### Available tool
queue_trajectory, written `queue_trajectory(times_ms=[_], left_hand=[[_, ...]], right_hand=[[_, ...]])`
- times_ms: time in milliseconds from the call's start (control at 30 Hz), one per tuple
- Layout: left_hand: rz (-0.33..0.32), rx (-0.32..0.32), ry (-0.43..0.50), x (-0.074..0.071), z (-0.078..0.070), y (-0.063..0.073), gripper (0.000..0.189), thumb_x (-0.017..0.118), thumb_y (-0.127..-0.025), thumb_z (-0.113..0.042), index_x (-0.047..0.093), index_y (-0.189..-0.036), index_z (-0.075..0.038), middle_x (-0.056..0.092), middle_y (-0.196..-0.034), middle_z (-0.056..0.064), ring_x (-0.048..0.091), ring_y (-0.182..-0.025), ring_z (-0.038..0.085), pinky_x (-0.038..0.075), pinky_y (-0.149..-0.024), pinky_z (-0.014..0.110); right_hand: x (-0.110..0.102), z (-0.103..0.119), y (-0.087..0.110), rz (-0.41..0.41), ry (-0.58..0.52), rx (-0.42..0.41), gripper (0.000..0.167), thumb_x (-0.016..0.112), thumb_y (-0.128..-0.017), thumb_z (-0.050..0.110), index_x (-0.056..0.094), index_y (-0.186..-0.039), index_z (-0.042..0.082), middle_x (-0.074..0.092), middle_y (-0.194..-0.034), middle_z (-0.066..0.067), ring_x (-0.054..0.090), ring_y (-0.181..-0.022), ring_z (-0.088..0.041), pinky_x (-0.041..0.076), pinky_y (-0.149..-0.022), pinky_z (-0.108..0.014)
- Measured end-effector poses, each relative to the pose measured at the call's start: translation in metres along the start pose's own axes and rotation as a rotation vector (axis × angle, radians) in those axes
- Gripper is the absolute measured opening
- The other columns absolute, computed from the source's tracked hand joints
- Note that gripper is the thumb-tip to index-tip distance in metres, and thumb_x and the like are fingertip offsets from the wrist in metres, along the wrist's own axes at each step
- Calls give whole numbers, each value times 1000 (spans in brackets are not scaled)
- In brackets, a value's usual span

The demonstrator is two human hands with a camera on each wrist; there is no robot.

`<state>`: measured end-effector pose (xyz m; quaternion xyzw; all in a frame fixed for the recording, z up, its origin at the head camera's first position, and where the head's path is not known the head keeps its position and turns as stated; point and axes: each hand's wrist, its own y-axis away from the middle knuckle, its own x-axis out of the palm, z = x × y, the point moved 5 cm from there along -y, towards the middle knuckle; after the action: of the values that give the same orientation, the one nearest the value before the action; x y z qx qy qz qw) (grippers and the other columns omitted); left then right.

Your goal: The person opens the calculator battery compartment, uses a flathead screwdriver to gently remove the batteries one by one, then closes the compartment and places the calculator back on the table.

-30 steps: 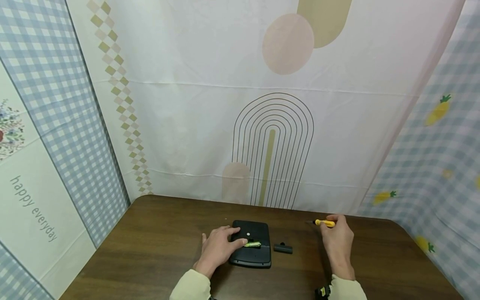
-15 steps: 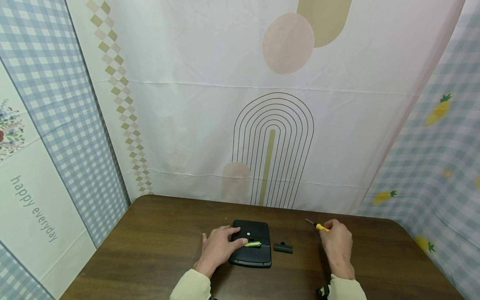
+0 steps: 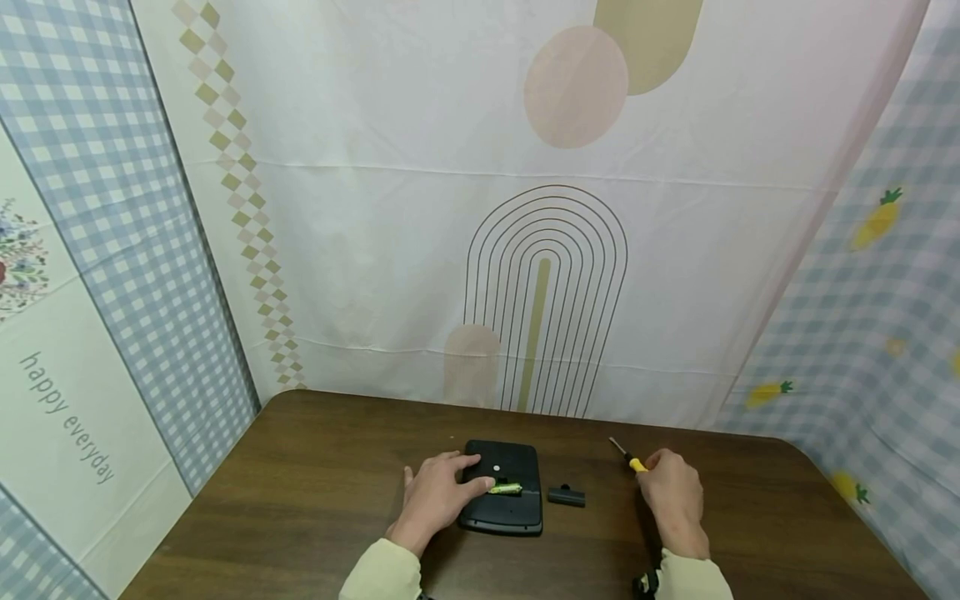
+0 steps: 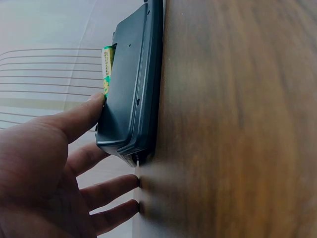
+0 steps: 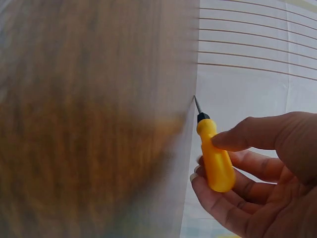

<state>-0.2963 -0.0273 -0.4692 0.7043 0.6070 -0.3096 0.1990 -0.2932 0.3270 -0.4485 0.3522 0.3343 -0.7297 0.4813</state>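
Observation:
A flat black device with rounded corners (image 3: 517, 461) lies on the table, with a green battery (image 3: 507, 489) in a slot on its upper side. My left hand (image 3: 438, 498) rests at its left edge, index finger on the device and thumb tip against the battery's end. In the left wrist view the other fingertips touch the tabletop, fingers fairly straight. To the right, my right hand (image 3: 675, 492) pinches a small screwdriver (image 5: 216, 161) by its yellow handle between thumb and fingers. Its shaft points forward and left, away from the device.
A small black battery cover (image 3: 566, 497) with a tab lies just right of the device. The brown wooden table (image 3: 315, 467) ends at the back against a white printed curtain (image 3: 375, 275). Checked curtains hang at both sides.
The screwdriver has swung from pointing left to pointing forward and left, and slid deeper into my right hand, which has come slightly nearer. My left hand and the device stay put.

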Motion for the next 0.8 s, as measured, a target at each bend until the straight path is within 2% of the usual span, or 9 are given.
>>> queue_trajectory(times_ms=[400,567,800], left_hand=[[-1,3,-5,0,0,1,51,78,-95,-47,75,-135,-15,61,-146,20,48,-141,49,9,-111,87],[-1,4,-6,0,0,0,51,78,-95,-48,75,-135,-16,61,-146,20,48,-141,49,9,-111,87],[-2,5,-8,1,1,0,51,77,-95,-47,75,-135,-16,61,-146,20,48,-140,49,10,-110,87]], right_hand=[[6,2,3,119,7,9,26,71,-90,3,66,-107,-16,69,-98,-28,68,-82,-40,57,-71,-55],[7,2,2,146,-9,21,27,70,-91,2,64,-109,-18,69,-95,-27,67,-78,-35,57,-68,-50],[8,2,1,155,-22,16,24,72,-88,2,65,-102,-16,70,-86,-20,68,-70,-29,58,-67,-48]])
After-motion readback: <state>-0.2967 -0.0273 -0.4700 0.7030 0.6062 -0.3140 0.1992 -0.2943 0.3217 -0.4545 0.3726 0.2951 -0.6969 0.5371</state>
